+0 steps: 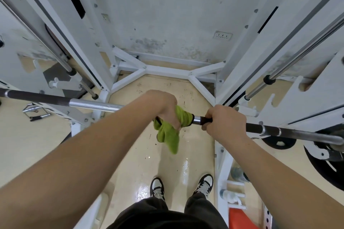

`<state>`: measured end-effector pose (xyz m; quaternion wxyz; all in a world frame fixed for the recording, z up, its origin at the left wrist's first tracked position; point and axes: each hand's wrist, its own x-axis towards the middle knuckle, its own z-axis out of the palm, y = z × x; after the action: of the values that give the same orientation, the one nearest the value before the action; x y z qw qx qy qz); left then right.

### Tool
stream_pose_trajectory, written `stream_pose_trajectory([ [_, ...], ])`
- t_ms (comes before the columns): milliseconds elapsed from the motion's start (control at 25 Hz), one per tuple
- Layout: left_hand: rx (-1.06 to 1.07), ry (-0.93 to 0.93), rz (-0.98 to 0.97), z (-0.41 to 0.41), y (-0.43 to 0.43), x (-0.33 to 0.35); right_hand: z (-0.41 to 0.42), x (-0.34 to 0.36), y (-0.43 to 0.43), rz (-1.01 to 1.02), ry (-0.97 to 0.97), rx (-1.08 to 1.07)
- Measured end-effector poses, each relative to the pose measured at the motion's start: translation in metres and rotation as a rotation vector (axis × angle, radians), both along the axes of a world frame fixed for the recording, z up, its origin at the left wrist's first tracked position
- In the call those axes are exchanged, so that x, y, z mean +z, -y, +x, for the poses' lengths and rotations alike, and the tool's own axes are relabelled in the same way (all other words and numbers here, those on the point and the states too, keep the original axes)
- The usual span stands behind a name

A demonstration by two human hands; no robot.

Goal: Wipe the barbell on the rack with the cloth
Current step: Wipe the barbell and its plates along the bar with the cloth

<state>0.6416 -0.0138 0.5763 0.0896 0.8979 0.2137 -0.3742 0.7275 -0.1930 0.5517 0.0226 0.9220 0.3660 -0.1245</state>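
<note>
Head view: my left hand (166,108) clamps the green cloth (172,130) round the barbell (93,105), right hand (226,123) grips bare bar beside it; rack uprights (240,72) flank open floor (167,154).

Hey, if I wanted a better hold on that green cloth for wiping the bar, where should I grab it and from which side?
Grip the cloth where it wraps the barbell, coming down from above as the left hand does now. That part hugs the round bar, while the loose tail hangs free below and likely would not press on the bar.
</note>
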Motion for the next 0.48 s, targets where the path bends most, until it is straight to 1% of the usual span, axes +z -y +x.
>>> stream_pose_trajectory([
  [80,-0.13,0.104,0.145,0.01,0.032,-0.013,-0.001,0.0,-0.001,-0.018,0.006,-0.005],
  [200,-0.126,0.323,0.204,0.002,0.07,-0.039,-0.004,-0.001,-0.004,-0.044,0.041,-0.001],
  [280,-0.121,0.456,0.25,-0.023,0.056,-0.046,-0.007,0.0,-0.009,-0.096,0.054,0.01],
  [320,-0.103,0.489,0.273,-0.04,0.039,-0.048,-0.007,0.002,-0.013,-0.128,0.054,0.024],
  [400,-0.012,0.467,0.335,-0.082,-0.005,-0.051,-0.011,0.006,-0.024,-0.153,0.037,0.07],
  [480,0.096,0.441,0.429,-0.12,-0.046,-0.051,-0.017,0.009,-0.036,-0.091,-0.02,0.12],
])
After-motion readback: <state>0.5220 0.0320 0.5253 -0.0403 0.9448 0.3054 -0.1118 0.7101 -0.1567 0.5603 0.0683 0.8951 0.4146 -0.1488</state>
